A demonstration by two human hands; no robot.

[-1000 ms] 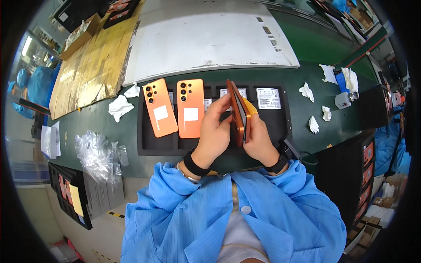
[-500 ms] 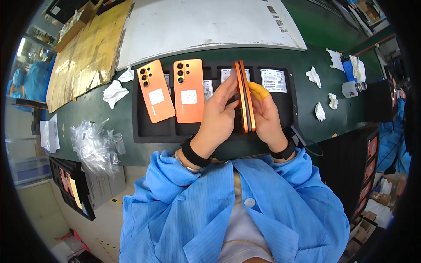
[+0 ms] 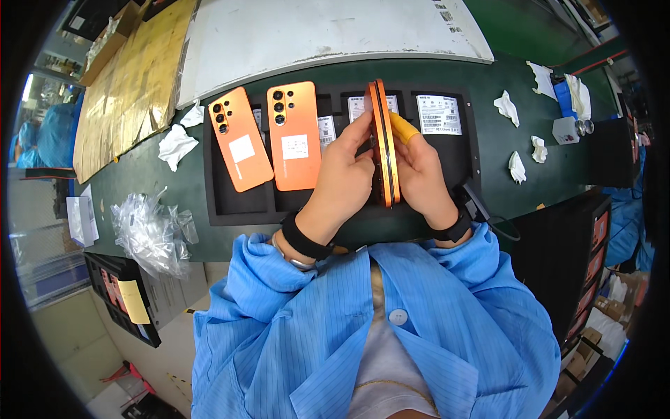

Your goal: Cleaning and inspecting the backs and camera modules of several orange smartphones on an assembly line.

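Two orange smartphones (image 3: 386, 157) stand on edge, pressed together, their long sides toward me. My left hand (image 3: 343, 174) is closed against the left one, and my right hand (image 3: 421, 174), with a yellow finger cot on one finger, is closed on the right one. Left of my hands, two more orange smartphones lie backs up on a black foam tray (image 3: 241, 204): a tilted one (image 3: 242, 153) and a straighter one (image 3: 296, 157), each with a white label. White printed labels (image 3: 440, 115) show in the tray's slots.
Crumpled white wipes (image 3: 176, 146) and a heap of clear plastic bags (image 3: 150, 234) lie left on the green table (image 3: 188, 220). More wipes (image 3: 506, 108) are at right, near a small dispenser (image 3: 567, 129). A white board (image 3: 328, 35) spans the back. Black trays (image 3: 558, 258) stand at right.
The two held smartphones have come together, closing the gap between them. The tray and table have shifted slightly in view.
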